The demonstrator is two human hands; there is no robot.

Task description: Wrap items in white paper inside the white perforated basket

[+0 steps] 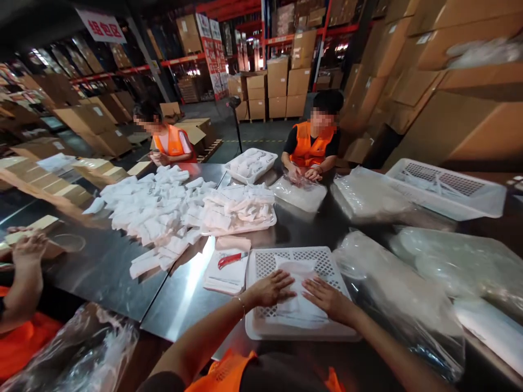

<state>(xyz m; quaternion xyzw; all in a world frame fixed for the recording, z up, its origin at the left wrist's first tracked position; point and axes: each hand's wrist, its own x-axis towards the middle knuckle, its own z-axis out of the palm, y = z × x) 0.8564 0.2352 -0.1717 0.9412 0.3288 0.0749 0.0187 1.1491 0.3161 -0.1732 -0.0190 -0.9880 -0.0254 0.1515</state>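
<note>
A white perforated tray (pixel 261 261) lies on the metal table right in front of me. In it rests a flat white packet (pixel 297 272) in clear wrap. My left hand (pixel 273 289) lies on the packet's left side with fingers spread flat. My right hand (pixel 327 298) presses its right side, fingers stretched out too. Neither hand grips anything. Just left of the tray sits a small stack of white packets with a red-handled cutter (pixel 231 259) on top.
A big heap of white packets (pixel 155 212) covers the table's left middle, with a full tray (pixel 239 215) beside it. Clear plastic bags (pixel 392 288) lie to my right. Two people in orange vests work opposite; another person's arm (pixel 20 283) is at the left. Cardboard boxes surround.
</note>
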